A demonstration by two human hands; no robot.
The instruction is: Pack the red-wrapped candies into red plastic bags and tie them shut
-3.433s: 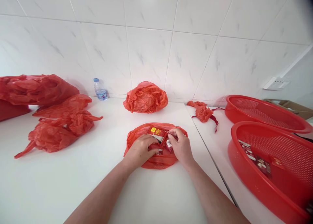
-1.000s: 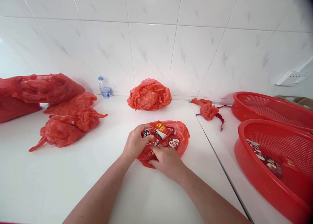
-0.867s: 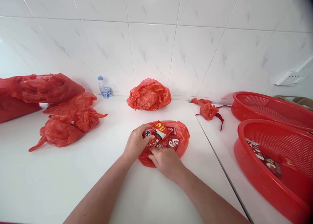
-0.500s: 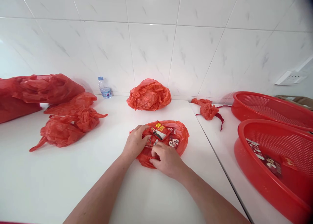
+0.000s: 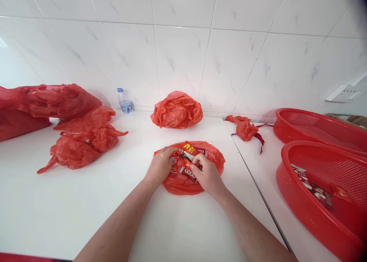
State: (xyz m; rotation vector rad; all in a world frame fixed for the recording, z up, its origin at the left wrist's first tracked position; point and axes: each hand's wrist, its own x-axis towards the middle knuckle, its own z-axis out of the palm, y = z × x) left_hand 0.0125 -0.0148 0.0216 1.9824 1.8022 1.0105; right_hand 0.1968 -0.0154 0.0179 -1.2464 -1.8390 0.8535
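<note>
1. Two hands: one left hand (image 5: pixel 159 166), one right hand (image 5: pixel 208 176).
2. At least six red plastic bags (image 5: pixel 177 111), from nine to twelve o'clock.
3. Two red mesh baskets (image 5: pixel 312 128) at three o'clock.
4. Three red packets (image 5: pixel 322 197) in the nearer basket; more under the hands, too overlapped to count.
5. One water bottle (image 5: pixel 124 101) at eleven o'clock.
6. One wall socket (image 5: pixel 344 93) at two o'clock.

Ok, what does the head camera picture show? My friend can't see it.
The left hand and right hand touch small red packets on a red plastic bag on a white counter. Crumpled red bags lie behind, and a red basket holding more packets sits to the right.
</note>
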